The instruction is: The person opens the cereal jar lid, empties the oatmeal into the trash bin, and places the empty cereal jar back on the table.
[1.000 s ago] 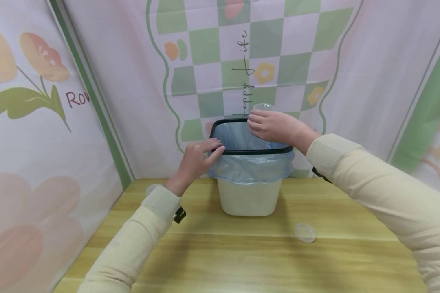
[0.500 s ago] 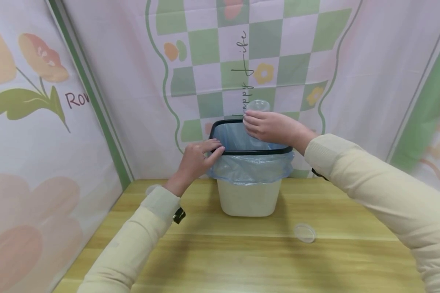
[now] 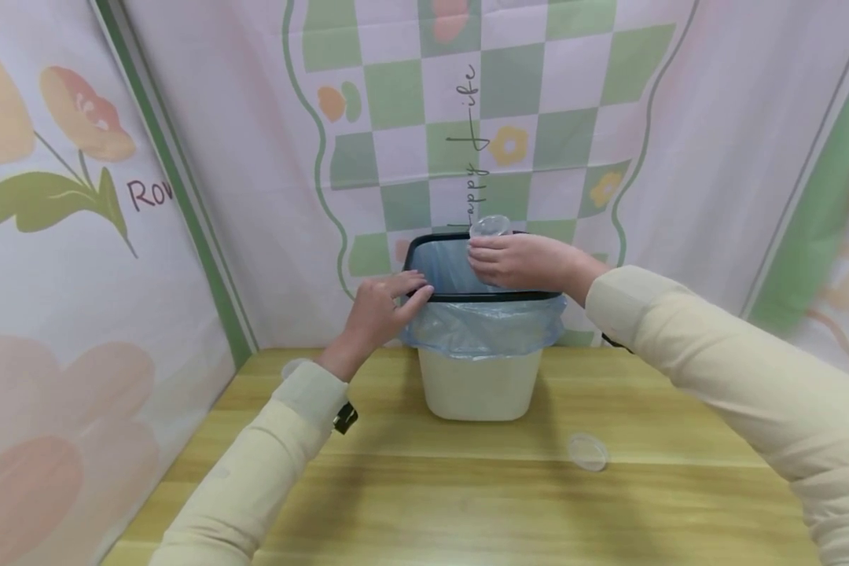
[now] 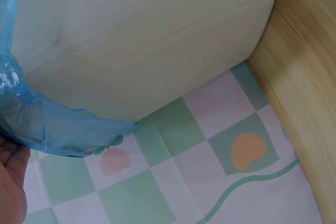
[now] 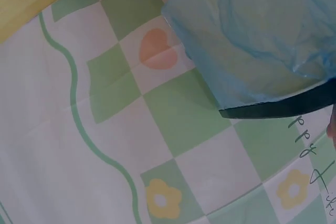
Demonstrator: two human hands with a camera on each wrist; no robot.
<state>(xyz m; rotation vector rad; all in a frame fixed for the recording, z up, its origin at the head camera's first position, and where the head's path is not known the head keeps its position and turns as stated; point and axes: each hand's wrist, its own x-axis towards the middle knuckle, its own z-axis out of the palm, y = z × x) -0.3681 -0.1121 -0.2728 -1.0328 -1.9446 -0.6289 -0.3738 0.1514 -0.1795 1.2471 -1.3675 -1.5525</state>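
Observation:
A cream trash can (image 3: 477, 389) with a black rim (image 3: 491, 297) stands on the table, lined with a blue plastic bag (image 3: 484, 326) folded over its edge. My left hand (image 3: 382, 308) holds the can's left front corner, fingertips and thumb at the rim. In the left wrist view part of that hand (image 4: 13, 182) shows against the bag's edge. My right hand (image 3: 512, 262) grips a clear plastic cup (image 3: 490, 226) over the can's opening; its fingers hide much of the cup. Only a sliver of the right hand shows in the right wrist view.
A clear round lid (image 3: 589, 452) lies on the wooden table (image 3: 453, 503) right of the can. Another clear item (image 3: 295, 365) is partly hidden behind the left sleeve. A patterned cloth (image 3: 396, 157) hangs behind the can.
My right hand has shifted slightly left and then lowered toward the can's opening with the cup in it. The left hand stays at the rim.

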